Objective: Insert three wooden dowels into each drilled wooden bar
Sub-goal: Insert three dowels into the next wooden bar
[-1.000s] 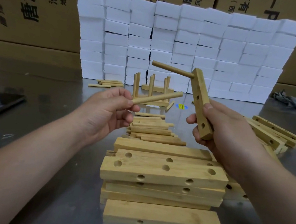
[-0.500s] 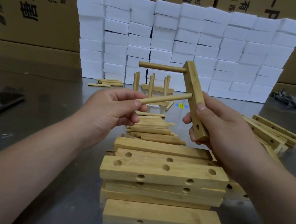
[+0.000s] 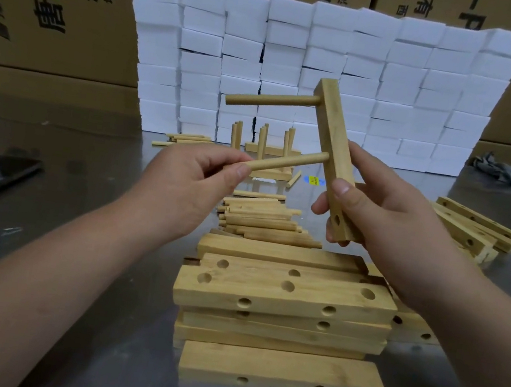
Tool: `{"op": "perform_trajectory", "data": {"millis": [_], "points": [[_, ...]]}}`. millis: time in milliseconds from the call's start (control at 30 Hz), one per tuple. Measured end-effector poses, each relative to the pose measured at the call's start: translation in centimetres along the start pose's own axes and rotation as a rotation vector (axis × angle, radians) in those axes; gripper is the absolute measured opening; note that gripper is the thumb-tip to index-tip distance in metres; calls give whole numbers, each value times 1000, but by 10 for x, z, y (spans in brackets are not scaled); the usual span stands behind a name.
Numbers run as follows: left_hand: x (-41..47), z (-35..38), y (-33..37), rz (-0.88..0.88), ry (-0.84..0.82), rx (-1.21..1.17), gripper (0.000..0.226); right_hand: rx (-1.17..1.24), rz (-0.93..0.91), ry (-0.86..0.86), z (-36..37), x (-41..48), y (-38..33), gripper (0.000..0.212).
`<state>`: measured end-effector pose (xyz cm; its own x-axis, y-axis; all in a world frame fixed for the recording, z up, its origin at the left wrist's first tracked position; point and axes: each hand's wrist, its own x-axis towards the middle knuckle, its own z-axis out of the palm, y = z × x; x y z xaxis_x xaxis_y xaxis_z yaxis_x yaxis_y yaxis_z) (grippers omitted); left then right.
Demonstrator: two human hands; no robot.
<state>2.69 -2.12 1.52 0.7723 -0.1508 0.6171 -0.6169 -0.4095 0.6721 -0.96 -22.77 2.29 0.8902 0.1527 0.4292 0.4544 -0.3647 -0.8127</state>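
the left hand (image 3: 196, 181) is pinching a dowel (image 3: 288, 164) in clamped fingers over the bench (image 3: 80, 200), its long axis pointing up-right, tip meeting the near-upright bar (image 3: 332, 138), whose lower end the right hand (image 3: 387, 209) is gripping with curled fingers.

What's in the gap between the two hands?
In the head view, one wooden dowel bridges it: the left hand pinches one end, and the other end meets the drilled bar gripped by the right hand.
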Motion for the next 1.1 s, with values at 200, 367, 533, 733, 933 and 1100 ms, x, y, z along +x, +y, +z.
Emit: {"op": "perform_trajectory", "data": {"millis": [200, 367, 533, 733, 933, 1100], "points": [[-1, -2, 0, 46, -11, 46, 28, 20, -21, 29, -4, 0, 0, 45], [-2, -1, 2, 8, 6, 40, 25, -25, -19, 35, -5, 0, 2, 48], [1, 0, 3, -85, 34, -150, 21, -33, -29, 41, -2, -1, 2, 46], [4, 2, 7, -219, -30, -654, 18, -96, 10, 12, 4, -2, 1, 66], [6, 2, 8, -257, 69, -804, 13, -130, -12, 33, 4, -2, -3, 66], [12, -4, 6, -285, 167, -875, 12, -11, -17, 113, 0, -1, 1, 57]]}}
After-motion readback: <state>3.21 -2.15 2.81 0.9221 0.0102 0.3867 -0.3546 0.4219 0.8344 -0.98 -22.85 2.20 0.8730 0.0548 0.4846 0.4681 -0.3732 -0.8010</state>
